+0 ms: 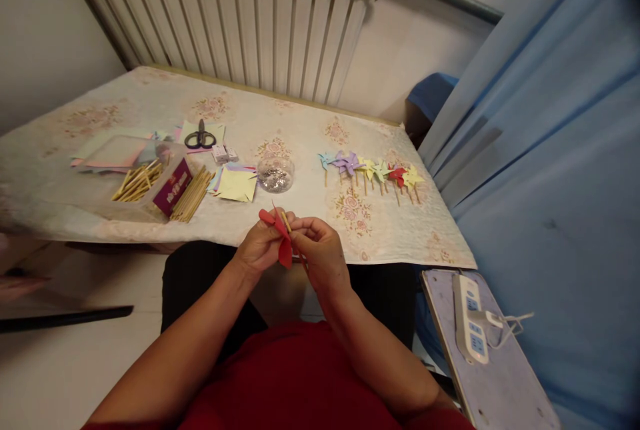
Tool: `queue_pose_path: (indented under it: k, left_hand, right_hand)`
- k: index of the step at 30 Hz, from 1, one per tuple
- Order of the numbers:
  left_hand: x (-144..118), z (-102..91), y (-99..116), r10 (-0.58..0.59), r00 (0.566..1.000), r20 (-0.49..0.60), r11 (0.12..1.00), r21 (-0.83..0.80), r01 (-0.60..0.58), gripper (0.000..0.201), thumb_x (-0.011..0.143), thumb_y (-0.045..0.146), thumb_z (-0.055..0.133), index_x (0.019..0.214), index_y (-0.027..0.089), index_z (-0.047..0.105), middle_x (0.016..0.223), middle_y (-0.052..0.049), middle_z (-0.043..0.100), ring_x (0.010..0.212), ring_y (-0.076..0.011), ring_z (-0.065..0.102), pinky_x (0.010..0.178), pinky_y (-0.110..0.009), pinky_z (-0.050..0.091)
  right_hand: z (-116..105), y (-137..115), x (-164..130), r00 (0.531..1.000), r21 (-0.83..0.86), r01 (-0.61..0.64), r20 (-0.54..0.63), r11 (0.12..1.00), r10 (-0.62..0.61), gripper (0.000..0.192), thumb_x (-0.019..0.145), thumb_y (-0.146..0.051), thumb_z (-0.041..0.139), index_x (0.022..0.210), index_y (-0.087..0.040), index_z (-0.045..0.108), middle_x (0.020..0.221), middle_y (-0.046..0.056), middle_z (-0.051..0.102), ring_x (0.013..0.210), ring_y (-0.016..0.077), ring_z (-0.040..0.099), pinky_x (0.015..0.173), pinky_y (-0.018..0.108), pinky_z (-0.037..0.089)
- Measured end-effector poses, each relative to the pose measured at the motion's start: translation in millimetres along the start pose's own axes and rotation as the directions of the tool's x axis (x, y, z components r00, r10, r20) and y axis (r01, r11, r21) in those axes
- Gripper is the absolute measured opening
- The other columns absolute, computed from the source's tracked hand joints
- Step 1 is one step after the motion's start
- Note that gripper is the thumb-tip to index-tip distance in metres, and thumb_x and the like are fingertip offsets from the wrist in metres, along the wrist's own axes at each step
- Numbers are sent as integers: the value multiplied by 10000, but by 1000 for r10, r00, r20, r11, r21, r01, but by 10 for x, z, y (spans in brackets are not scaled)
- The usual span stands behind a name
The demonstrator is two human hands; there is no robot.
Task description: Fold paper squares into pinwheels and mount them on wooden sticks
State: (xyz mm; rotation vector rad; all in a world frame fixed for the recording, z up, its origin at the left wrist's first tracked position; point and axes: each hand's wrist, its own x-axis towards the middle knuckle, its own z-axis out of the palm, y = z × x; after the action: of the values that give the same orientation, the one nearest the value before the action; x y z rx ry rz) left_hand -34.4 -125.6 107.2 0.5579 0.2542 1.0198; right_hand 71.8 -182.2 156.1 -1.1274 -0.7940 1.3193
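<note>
A red paper pinwheel is pinched in my left hand, above the table's front edge. My right hand grips a thin wooden stick whose top end lies against the back of the red paper. The fingertips of both hands almost meet there, and they hide where paper and stick touch. Beyond my hands stands a round clear container with small shiny pieces inside. To its left lies a stack of cut paper squares, pale yellow on top.
Finished pinwheels on sticks lie in a row at the right. On the left are a plastic box of sticks, a loose stick bundle, scissors and small boxes. A power strip rests on a side stand.
</note>
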Motion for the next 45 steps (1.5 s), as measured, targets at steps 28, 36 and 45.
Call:
queue_pose_path:
  k: [28, 36, 45]
  left_hand:
    - [-3, -45, -4, -1, 1000, -4, 1000, 21, 1, 338, 620, 121, 846, 630, 152, 510, 704, 18, 573, 668, -110, 586, 627, -221, 484]
    - [5, -100, -21, 3, 999, -41, 1000, 22, -2, 347, 621, 90, 831, 616, 149, 490, 685, 27, 549, 641, -92, 562, 587, -201, 471]
    - [-6, -50, -18, 22, 999, -28, 999, 29, -22, 368, 651, 134, 831, 610, 158, 466, 652, 34, 523, 629, -90, 532, 601, -206, 450]
  right_hand:
    - [8, 46, 37, 999, -40, 38, -32, 998, -39, 186, 652, -337, 756, 751, -215, 657, 643, -42, 627, 601, 125, 587, 579, 257, 492]
    - [4, 123, 56, 996, -33, 84, -18, 996, -84, 131, 669, -297, 721, 758, -218, 668, 727, -27, 679, 673, 143, 628, 669, 291, 532]
    - [20, 152, 50, 982, -117, 181, -41, 977, -187, 99, 696, -307, 724, 735, -227, 680, 740, -22, 679, 706, 145, 612, 693, 287, 513]
